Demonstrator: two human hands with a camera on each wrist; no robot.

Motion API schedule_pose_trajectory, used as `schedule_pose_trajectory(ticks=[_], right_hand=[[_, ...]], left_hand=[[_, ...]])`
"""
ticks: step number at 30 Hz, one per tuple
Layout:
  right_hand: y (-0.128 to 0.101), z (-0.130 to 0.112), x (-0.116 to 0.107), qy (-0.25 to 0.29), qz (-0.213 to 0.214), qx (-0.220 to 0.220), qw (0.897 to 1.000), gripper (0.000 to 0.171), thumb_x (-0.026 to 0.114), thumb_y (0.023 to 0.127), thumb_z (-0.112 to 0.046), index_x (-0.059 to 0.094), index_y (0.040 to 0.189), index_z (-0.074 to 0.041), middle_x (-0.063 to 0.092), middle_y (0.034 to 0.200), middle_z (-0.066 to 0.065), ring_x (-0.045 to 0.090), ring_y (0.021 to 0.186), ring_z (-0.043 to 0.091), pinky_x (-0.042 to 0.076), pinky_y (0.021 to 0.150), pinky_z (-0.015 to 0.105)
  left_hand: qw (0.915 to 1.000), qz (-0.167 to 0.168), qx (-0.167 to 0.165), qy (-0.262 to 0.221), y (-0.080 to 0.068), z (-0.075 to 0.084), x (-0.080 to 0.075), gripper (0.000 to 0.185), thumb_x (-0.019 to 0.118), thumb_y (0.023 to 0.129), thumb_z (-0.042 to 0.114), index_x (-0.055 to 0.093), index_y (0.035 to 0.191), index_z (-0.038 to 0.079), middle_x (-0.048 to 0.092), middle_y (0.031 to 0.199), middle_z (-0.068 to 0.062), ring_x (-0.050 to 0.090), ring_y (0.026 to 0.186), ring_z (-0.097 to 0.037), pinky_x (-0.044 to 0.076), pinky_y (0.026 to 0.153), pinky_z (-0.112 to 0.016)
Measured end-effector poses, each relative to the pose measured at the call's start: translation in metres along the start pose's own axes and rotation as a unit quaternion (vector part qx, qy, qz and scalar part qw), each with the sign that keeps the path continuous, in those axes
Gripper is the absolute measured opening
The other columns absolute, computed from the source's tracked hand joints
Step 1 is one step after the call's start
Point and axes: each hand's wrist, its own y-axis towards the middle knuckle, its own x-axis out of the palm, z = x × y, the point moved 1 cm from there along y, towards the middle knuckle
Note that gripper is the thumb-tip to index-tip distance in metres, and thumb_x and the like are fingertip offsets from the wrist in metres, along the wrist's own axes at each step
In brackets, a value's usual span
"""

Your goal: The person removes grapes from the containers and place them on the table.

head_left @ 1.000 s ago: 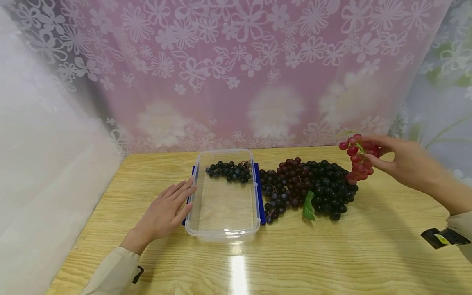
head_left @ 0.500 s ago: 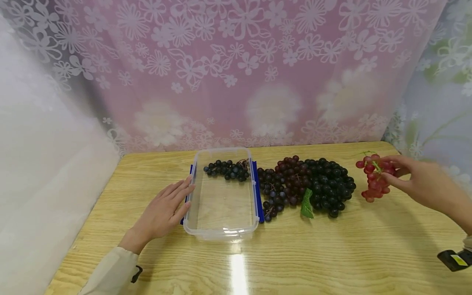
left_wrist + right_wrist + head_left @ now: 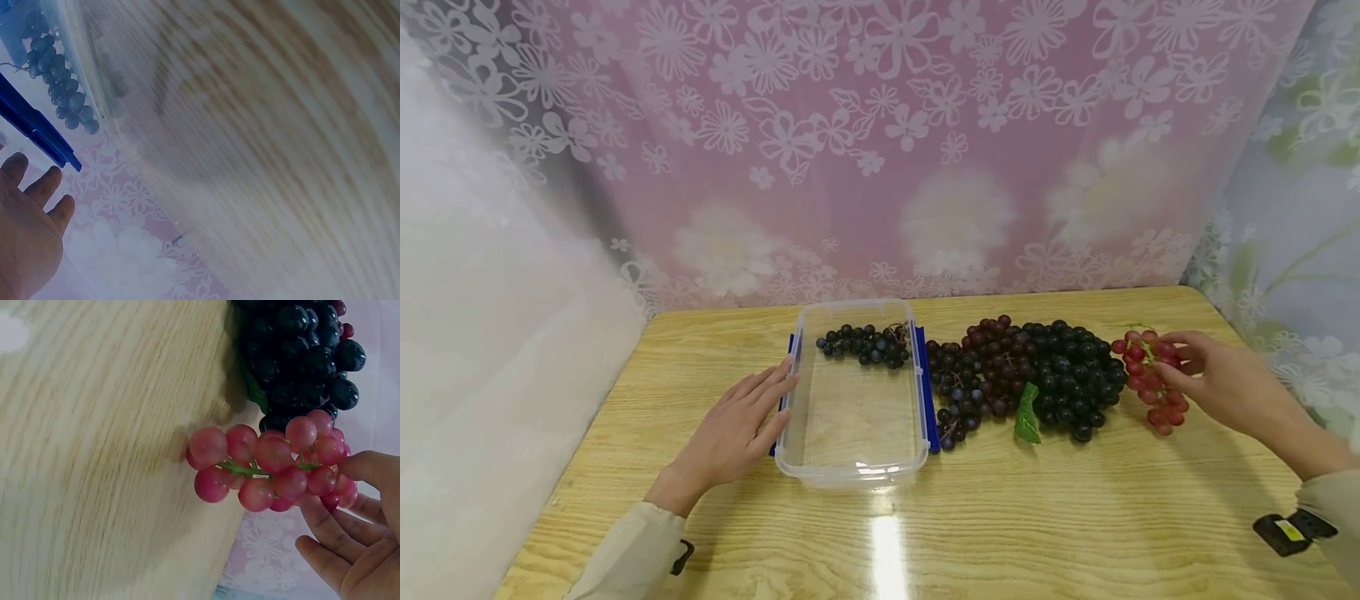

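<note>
My right hand (image 3: pixel 1228 383) pinches a bunch of red grapes (image 3: pixel 1150 379) at the right of the table, just right of the black grapes (image 3: pixel 1067 375). In the right wrist view the red bunch (image 3: pixel 269 462) lies across the middle, with thumb and fingers at its stem end. My left hand (image 3: pixel 730 429) rests with straight fingers against the left side of a clear plastic box (image 3: pixel 861 473) with blue side clips. Inside the box, toward its far end, lies a small bunch of dark grapes (image 3: pixel 865 346). The left wrist view shows those fingers beside a blue clip (image 3: pixel 37 128).
Right of the box, dark purple grapes (image 3: pixel 955 392), reddish-brown grapes (image 3: pixel 996 358) and the black bunch lie in a row. A green leaf (image 3: pixel 1027 414) sticks out in front of them. The wooden table (image 3: pixel 1000 525) ends at a pink flowered curtain (image 3: pixel 880 167).
My right hand moved right and down with the red grapes, away from above the black bunch, then slightly back left and lower. The left hand and the box stayed put.
</note>
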Motion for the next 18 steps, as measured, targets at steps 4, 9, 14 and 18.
schedule_pose_trajectory(ticks=[4, 9, 14, 18], right_hand=[[0.006, 0.001, 0.002, 0.007, -0.001, -0.003, 1.000, 0.044, 0.059, 0.097, -0.025, 0.049, 0.124, 0.009, 0.065, 0.097, 0.030, 0.065, 0.072, 0.036, 0.051, 0.054, 0.048], [0.014, 0.004, 0.005, 0.022, -0.012, 0.006, 1.000, 0.047, 0.056, 0.098, -0.026, 0.047, 0.125, 0.012, 0.062, 0.102, 0.034, 0.064, 0.073, 0.038, 0.051, 0.054, 0.047], [0.021, 0.010, 0.008, 0.027, -0.022, 0.013, 0.999, 0.049, 0.056, 0.098, -0.027, 0.047, 0.124, 0.014, 0.062, 0.102, 0.035, 0.063, 0.081, 0.044, 0.051, 0.062, 0.054], [0.025, 0.015, 0.009, 0.032, -0.030, 0.015, 0.999, 0.048, 0.056, 0.098, -0.026, 0.047, 0.123, 0.015, 0.062, 0.100, 0.036, 0.064, 0.077, 0.042, 0.052, 0.058, 0.050]], left_hand=[[1.0000, -0.001, -0.003, -0.001, 0.000, 0.000, 0.000, 0.053, 0.050, 0.100, 0.025, 0.037, 0.149, 0.011, 0.020, 0.157, -0.003, 0.025, 0.140, -0.024, 0.020, 0.112, -0.047], [1.0000, 0.000, -0.004, -0.004, 0.000, -0.001, 0.001, 0.053, 0.050, 0.100, 0.026, 0.036, 0.149, 0.012, 0.020, 0.157, -0.003, 0.025, 0.140, -0.024, 0.021, 0.112, -0.047], [1.0000, -0.001, -0.005, -0.003, 0.000, -0.001, 0.002, 0.051, 0.045, 0.102, 0.031, 0.036, 0.149, 0.012, 0.020, 0.157, -0.002, 0.025, 0.140, -0.023, 0.020, 0.112, -0.046], [1.0000, 0.001, -0.005, -0.004, 0.000, -0.001, 0.002, 0.051, 0.043, 0.103, 0.033, 0.037, 0.149, 0.011, 0.020, 0.157, -0.002, 0.025, 0.140, -0.024, 0.020, 0.112, -0.046]])
